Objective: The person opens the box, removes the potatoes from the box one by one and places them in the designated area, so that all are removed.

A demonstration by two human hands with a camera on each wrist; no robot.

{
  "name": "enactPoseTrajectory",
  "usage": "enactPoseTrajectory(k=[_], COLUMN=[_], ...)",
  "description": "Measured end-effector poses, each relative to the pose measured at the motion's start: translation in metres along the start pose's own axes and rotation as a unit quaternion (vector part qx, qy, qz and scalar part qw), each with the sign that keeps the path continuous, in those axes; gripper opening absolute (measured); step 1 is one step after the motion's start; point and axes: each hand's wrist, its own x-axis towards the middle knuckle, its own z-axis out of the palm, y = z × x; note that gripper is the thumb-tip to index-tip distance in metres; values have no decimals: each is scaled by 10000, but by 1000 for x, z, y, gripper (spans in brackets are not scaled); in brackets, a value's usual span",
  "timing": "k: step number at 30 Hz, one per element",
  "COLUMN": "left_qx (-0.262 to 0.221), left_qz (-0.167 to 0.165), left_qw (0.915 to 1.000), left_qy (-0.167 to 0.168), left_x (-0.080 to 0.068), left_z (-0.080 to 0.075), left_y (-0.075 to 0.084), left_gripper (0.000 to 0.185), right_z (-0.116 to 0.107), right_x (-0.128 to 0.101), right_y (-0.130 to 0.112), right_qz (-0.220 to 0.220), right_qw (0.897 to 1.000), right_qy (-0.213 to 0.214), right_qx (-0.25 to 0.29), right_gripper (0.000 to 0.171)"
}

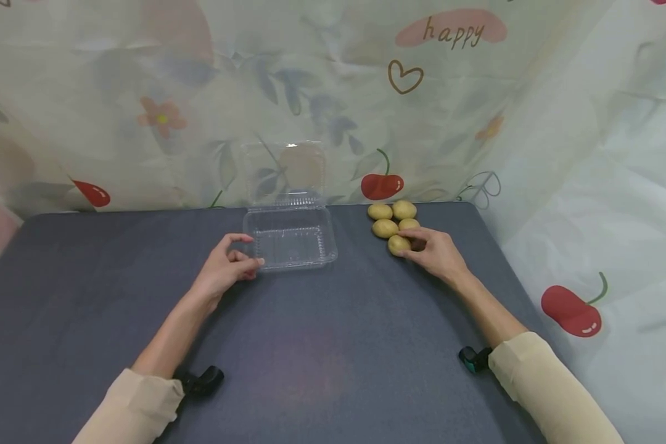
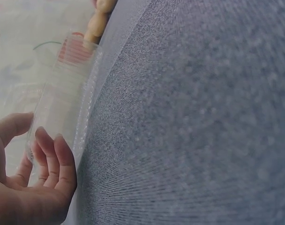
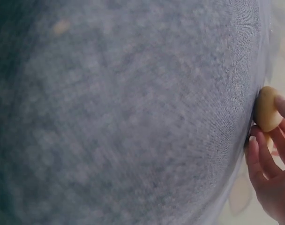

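Close, blurred view of a grey fabric-covered table (image 3: 133, 112). At its right edge, a small yellow potato (image 3: 266, 108) resting on the cloth. Right hand (image 3: 273, 178) just beside and below the potato, fingers (image 3: 255, 159) curled around it, touching.

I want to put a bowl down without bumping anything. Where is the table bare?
The near table between both forearms is bare, and so is the far left, left of the left hand. It is crowded around the clear container and the potatoes under the right hand.
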Motion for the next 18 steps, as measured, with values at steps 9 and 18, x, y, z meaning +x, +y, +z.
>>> enactPoseTrajectory(k=[9,18], left_qx=[286,247], left_qz=[46,147], left_qw=[9996,9990], left_qy=[76,332], left_x=[0,-7], left_z=[-1,-7], left_y=[-5,-7], left_gripper=[59,58], right_z=[-9,-11], right_x=[-1,-3], right_y=[-1,1], right_qz=[-127,181], right_qw=[9997,9993], right_qy=[183,280], right_qx=[-36,179], right_gripper=[41,39])
